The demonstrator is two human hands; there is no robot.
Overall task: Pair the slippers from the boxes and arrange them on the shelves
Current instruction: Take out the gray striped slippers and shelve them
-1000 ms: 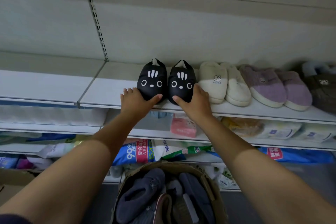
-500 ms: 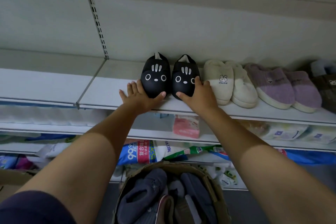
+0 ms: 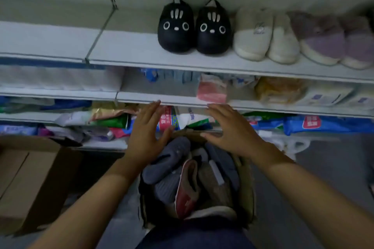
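1. Black pair (image 3: pixel 194 28) sits toes-out on the shelf (image 3: pixel 129 48), snug against the cream pair (image 3: pixel 263 34), so the row reads as matched sets
2. Left hand (image 3: pixel 147 135) and right hand (image 3: pixel 230 129) hover empty, fingers spread, above the box (image 3: pixel 250 190) of loose slippers (image 3: pixel 166 166); probably ready to pick the next match

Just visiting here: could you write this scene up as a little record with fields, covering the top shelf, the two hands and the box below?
Top shelf: slipper pairs side by side
Pairs, left to right: black cat-face slippers, cream slippers, purple slippers
Left grip: bare hand, open, holding nothing, over the box
Right grip: bare hand, open, holding nothing, over the box
Box: heaped with loose slippers, grey and red among them
Lower shelves: packaged goods
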